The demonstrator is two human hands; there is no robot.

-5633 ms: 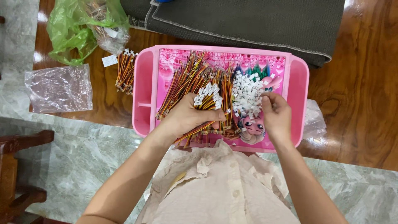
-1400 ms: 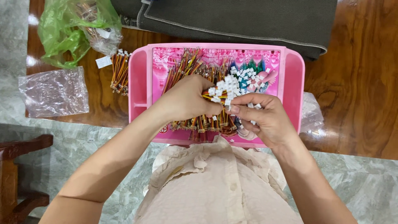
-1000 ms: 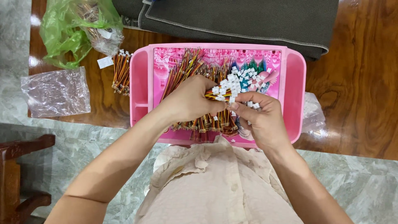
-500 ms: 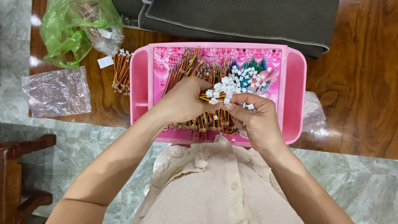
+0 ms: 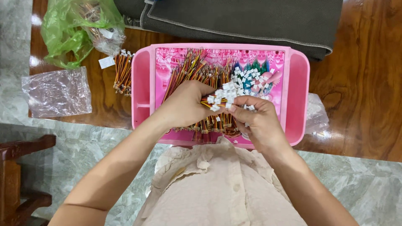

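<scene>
A: Since a moment ago the right hand (image 5: 257,123) has slid up a touch, fingertips now right at the white plugs; the left hand (image 5: 186,104) has barely shifted.

B: What's the left one got?

A: It's closed around a bundle of wires (image 5: 213,101) in the middle of the frame, plug ends poking out to the right, likely so the other hand can reach them.

B: And the right?

A: Fingers curled, pinching at those plug ends, touching the bundle.

B: All over the pink tray (image 5: 299,100)?

A: Yes, probably so loose wires drop back in. A spare bundle (image 5: 122,73) lies left of the tray, near the green bag (image 5: 69,35).
</scene>
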